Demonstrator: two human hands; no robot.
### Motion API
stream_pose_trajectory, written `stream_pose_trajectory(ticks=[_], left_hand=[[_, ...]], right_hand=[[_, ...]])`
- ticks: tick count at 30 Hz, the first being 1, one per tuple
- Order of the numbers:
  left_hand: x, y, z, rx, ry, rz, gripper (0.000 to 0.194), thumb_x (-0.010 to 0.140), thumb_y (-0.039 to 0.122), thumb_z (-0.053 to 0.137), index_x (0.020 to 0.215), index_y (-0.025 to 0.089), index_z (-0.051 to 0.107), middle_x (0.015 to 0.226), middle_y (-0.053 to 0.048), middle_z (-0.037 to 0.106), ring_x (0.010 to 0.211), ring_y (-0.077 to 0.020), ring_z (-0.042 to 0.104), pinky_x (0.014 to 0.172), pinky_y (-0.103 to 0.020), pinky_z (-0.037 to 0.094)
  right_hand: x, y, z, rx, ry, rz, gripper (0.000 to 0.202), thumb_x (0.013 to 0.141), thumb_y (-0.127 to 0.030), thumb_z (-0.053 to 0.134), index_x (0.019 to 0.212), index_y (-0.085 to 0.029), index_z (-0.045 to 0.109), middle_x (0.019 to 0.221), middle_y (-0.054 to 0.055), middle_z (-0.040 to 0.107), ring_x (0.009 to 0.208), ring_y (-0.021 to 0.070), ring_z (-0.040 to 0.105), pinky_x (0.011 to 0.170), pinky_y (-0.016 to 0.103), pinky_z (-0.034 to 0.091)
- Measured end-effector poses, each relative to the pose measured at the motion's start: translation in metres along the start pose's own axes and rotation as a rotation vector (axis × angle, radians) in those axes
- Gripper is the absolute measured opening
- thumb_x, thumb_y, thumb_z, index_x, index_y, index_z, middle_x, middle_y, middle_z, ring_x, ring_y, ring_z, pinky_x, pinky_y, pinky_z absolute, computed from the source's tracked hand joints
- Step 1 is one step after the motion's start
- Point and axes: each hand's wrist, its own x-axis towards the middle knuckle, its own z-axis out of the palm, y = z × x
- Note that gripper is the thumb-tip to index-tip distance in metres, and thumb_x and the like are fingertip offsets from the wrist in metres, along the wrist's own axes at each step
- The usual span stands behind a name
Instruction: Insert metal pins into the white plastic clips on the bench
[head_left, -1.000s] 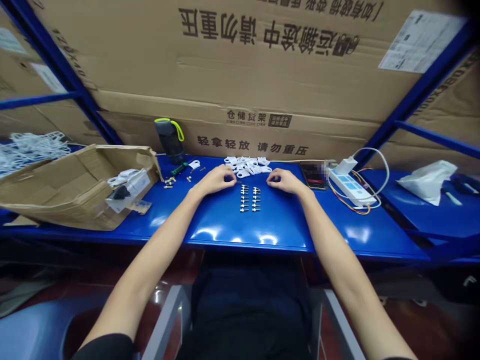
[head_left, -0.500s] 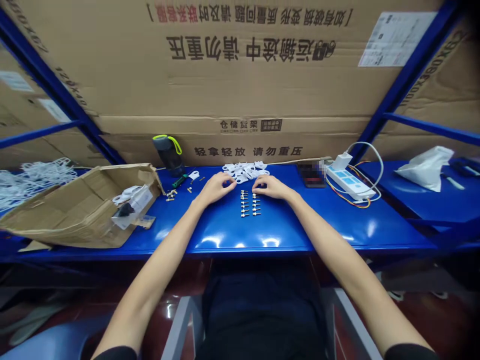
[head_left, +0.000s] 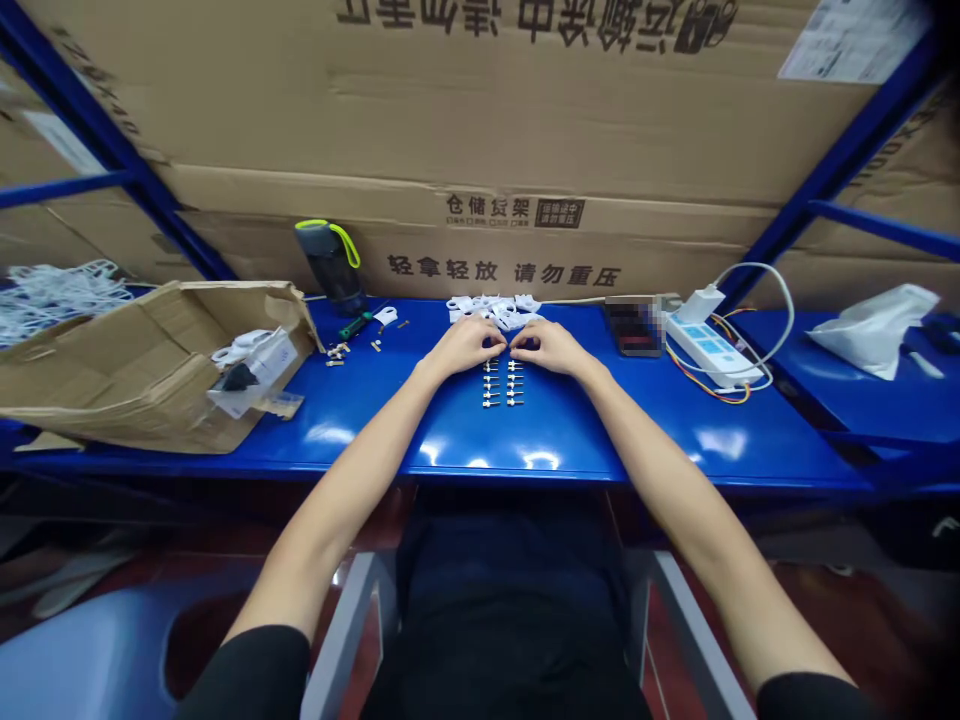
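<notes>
Far left of the fingers of your left hand [head_left: 465,345] lies one heap of white cords [head_left: 60,295], then one open cardboard tray [head_left: 135,420]. Nearer those fingers are one dark bottle [head_left: 330,268] with a lime strap, a cluster of brass-coloured bits [head_left: 335,361] too fine to count, one green-handled tool [head_left: 352,328] and one lone white piece [head_left: 385,316].

Your left thumb and index finger curl together at the far end of the left column of metal pins [head_left: 491,385]; I cannot tell whether they pinch one. The pins lie nearer you than your fingertips, in two columns, about five visible in each. Just beyond your fingers overlap several white plastic pieces [head_left: 491,308]. Behind them, the carton [head_left: 480,130] reads 仓储货架, 轻拿轻放 请勿重压 and, upside down and cropped, 运输途中 请勿重压.

Your right hand [head_left: 555,350] curls likewise by the right column, its grip equally unclear. Right of its fingers sit one phone [head_left: 630,328], one white power strip [head_left: 709,352] with one plug [head_left: 699,303], and, farthest, one white packet [head_left: 874,335].
</notes>
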Motion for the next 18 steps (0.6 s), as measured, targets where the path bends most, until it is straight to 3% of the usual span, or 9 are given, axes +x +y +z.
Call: stream_pose_trajectory(ticks=[7,12,18], left_hand=[[0.005,0.004,0.005,-0.048,-0.003,-0.007,0.025,0.099,0.04,0.071,0.105,0.022,0.087,0.104,-0.009,0.08,0.101,-0.027,0.07,0.1,-0.038,0.05],[0.008,0.001,0.004,-0.188,0.131,-0.077,0.047,0.11,0.051,0.053,0.093,0.019,0.083,0.098,-0.008,0.081,0.098,-0.0261,0.071,0.1,-0.039,0.052],[0.008,-0.007,-0.002,-0.408,0.158,-0.146,0.039,0.1,0.053,0.068,0.099,0.018,0.086,0.1,-0.008,0.083,0.09,-0.0257,0.07,0.087,-0.038,0.054]], right_hand=[[0.001,0.0,0.0,-0.003,0.022,0.028,0.012,0.099,-0.024,0.076,0.1,-0.022,0.088,0.101,0.008,0.084,0.098,0.0263,0.072,0.092,0.036,0.051],[0.003,-0.009,0.001,0.077,0.166,-0.025,0.017,0.104,-0.026,0.071,0.108,-0.024,0.087,0.112,0.007,0.086,0.105,0.0266,0.077,0.1,0.038,0.056],[0.006,-0.019,0.001,0.051,0.254,-0.11,0.019,0.107,-0.023,0.066,0.113,-0.02,0.084,0.114,0.009,0.084,0.104,0.0245,0.075,0.101,0.036,0.056]])
